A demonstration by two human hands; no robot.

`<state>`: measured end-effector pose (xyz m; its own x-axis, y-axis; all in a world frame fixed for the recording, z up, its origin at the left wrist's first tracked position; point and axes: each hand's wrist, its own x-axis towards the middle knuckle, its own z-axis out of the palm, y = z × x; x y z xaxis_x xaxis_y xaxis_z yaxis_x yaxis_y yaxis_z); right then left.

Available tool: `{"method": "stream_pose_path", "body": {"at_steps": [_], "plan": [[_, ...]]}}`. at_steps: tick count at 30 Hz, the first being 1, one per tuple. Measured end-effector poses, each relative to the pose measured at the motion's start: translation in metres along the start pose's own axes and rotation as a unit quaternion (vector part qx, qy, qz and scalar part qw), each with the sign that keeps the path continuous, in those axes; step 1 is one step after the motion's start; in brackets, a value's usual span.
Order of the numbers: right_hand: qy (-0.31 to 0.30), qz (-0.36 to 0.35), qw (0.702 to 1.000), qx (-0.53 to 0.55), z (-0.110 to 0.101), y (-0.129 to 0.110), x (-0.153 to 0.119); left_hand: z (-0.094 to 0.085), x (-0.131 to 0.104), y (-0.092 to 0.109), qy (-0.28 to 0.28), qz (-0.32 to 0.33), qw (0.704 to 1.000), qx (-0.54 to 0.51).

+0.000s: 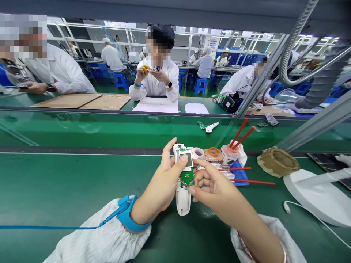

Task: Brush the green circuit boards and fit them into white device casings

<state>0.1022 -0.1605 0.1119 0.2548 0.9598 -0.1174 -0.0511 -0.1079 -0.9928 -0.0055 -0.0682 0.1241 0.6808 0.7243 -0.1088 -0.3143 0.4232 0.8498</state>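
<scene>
Above the green desk [82, 190], the left hand [167, 173] grips a white plastic handheld casing [183, 202], thumb on the small screen of a green circuit board [187, 178] lying over it; the right hand [210, 180], fingers curled, pinches the board's edge

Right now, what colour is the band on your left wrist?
The wristband is bright blue; the head view shows it best.
</scene>
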Motion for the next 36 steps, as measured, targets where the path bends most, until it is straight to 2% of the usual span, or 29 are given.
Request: {"method": "stream_pose_path", "body": {"at_steps": [12, 15, 19, 26, 33, 36], "plan": [[-0.046, 0.048, 0.994, 0.083, 0.002, -0.008, 0.000, -0.004, 0.003, -0.008, 0.008, 0.059, 0.997, 0.058], [-0.016, 0.039, 0.997, 0.067, 0.006, -0.004, 0.001, -0.005, 0.003, -0.008, 0.008, 0.065, 0.996, 0.053], [0.040, -0.014, 0.999, 0.023, 0.011, 0.003, 0.001, -0.004, 0.004, -0.006, 0.008, 0.053, 0.998, 0.025], [0.052, -0.062, 0.996, -0.037, 0.012, 0.005, -0.001, -0.004, 0.004, -0.006, 0.004, 0.050, 0.999, 0.018], [0.014, 0.031, 0.996, 0.081, 0.004, 0.001, 0.001, -0.004, 0.003, -0.006, 0.001, 0.077, 0.996, 0.039], [0.012, 0.031, 0.995, 0.091, 0.004, -0.001, 0.001, -0.004, 0.002, -0.006, 0.003, 0.094, 0.995, 0.042]]}}
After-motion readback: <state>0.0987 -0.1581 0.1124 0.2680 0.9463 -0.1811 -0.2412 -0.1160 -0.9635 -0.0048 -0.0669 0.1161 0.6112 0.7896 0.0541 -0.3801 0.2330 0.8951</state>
